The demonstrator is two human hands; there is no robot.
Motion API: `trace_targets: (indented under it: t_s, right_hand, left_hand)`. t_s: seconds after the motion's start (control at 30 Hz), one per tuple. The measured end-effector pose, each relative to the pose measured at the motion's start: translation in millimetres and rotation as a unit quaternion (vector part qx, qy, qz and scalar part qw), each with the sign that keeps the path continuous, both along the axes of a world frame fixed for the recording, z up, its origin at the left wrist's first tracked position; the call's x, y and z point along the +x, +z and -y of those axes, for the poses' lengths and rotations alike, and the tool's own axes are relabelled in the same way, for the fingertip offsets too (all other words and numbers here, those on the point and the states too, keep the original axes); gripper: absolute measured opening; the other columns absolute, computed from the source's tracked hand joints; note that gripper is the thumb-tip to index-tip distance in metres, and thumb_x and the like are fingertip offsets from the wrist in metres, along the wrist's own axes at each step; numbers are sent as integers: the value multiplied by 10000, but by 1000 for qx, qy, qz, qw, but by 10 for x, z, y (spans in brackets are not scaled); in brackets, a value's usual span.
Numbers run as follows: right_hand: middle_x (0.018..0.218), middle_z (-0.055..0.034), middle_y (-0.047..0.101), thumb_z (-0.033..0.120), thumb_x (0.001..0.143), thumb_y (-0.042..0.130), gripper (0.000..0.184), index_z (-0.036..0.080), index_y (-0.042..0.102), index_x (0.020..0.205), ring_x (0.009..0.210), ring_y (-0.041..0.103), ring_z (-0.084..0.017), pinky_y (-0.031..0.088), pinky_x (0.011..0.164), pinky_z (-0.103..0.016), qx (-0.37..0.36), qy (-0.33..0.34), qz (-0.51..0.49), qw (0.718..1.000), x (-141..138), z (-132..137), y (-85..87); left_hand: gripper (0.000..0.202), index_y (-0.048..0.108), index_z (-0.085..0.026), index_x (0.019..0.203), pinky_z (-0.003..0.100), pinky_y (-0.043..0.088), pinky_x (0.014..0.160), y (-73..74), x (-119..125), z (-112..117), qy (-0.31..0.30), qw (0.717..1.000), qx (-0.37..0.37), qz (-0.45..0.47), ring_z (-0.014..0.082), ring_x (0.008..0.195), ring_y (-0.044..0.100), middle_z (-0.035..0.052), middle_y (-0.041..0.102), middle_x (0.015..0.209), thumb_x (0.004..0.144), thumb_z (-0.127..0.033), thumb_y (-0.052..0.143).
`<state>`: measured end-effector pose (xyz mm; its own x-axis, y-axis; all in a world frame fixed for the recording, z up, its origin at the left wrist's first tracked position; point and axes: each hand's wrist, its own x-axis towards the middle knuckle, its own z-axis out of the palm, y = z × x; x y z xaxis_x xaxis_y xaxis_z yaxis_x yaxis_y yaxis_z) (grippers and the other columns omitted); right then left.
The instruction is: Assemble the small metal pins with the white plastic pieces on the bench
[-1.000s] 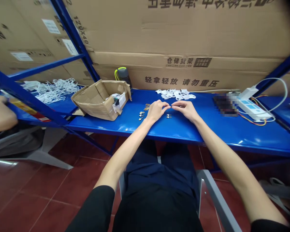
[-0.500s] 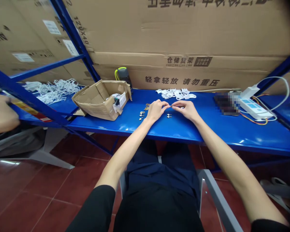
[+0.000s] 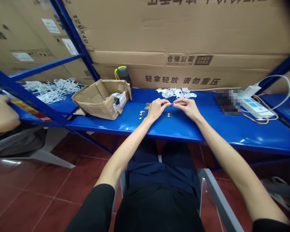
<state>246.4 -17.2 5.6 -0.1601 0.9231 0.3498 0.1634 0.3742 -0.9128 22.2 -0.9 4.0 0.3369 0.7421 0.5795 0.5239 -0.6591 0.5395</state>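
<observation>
My left hand [image 3: 156,109] and my right hand [image 3: 187,108] hover over the blue steel shelf [image 3: 125,125], their fingertips pinching a tiny metal pin [image 3: 171,103] between them. Its exact shape is too small to tell. Just below my right hand's fingers lies a small metal terminal pair [image 3: 169,115]. Left of my left hand sit several small metal pins [image 3: 141,114] and a few brass pieces [image 3: 147,105]. Beyond my hands lies a heap of white plastic parts [image 3: 176,93].
An open cardboard box [image 3: 101,101] with packets inside stands left, beside a dark bottle [image 3: 123,76]. White wire bundles [image 3: 54,88] lie further left. A co-worker's hand [image 3: 0,111] enters at the left edge. A power strip [image 3: 257,108] and a pixelated object [image 3: 228,102] sit right.
My fingertips have drawn slightly apart around the small pin, and the right hand has shifted a little to the right. The whole view has tilted slightly.
</observation>
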Motion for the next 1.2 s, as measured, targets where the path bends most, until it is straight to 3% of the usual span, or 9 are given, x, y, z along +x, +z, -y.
trace_targets:
  t_s: [0.47, 0.63, 0.87, 1.2]
  right_hand:
    - [987, -72, 851, 580, 717, 940, 452, 238, 825, 988, 1032, 810, -340, 613, 1047, -488, 15, -7, -30, 999, -72, 17, -5]
    - [951, -63, 850, 596, 650, 969, 475, 242, 824, 932, 1015, 812, -337, 614, 1041, -482, -3, -9, -49, 999, -92, 52, 50]
    - [956, -58, 851, 548, 663, 981, 414, 252, 840, 917, 1012, 809, -317, 590, 1066, -476, -29, 18, -71, 997, -97, 54, 16]
    - [916, -44, 839, 541, 636, 992, 419, 255, 859, 912, 925, 789, -279, 617, 923, -431, -23, -4, -119, 993, -118, 1, -21]
  left_hand:
    - [192, 821, -238, 969, 303, 510, 896, 28, 4, -2, -22, 999, -6, 48, 192, 919, 708, -15, 831, 961, 1047, -325, 669]
    - [224, 825, -242, 963, 313, 521, 907, 21, 8, 2, -15, 999, 5, 33, 199, 936, 714, -1, 829, 971, 1060, -332, 645]
    - [167, 813, -241, 1016, 312, 511, 905, -5, -2, 16, -12, 999, 42, 12, 197, 935, 685, 8, 814, 1003, 1049, -315, 667]
    - [176, 821, -211, 967, 307, 534, 907, 26, 41, 2, -61, 990, -15, 122, 206, 957, 744, 23, 830, 969, 1019, -337, 709]
